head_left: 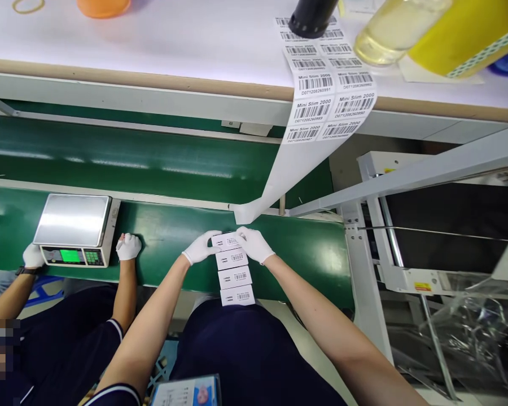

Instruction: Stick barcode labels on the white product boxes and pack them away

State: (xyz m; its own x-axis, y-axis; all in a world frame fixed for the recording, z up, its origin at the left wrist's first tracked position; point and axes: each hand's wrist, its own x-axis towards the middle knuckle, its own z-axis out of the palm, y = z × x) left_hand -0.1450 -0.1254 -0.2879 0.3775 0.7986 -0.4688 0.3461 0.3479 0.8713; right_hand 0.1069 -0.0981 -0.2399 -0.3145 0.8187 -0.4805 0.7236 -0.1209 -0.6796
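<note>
Both my hands wear white gloves and reach to the green conveyor belt [305,254]. My left hand [201,247] and my right hand [254,243] press from either side on the far box [226,241] of a row of small white boxes [236,277] with barcode labels. The fingers of both hands are closed on that box. The row runs from the box toward my body. A long strip of barcode labels [328,96] marked "Mini Slim 2000" hangs from the white shelf [152,34] above down to just beyond my hands.
A co-worker's gloved hands [128,246] rest beside a weighing scale [74,230] with a green display at the left. On the shelf stand a black cylinder [311,17], a bottle of yellowish liquid [389,28] and an orange object [104,7]. A metal frame [366,270] and clear plastic bags [469,332] stand at the right.
</note>
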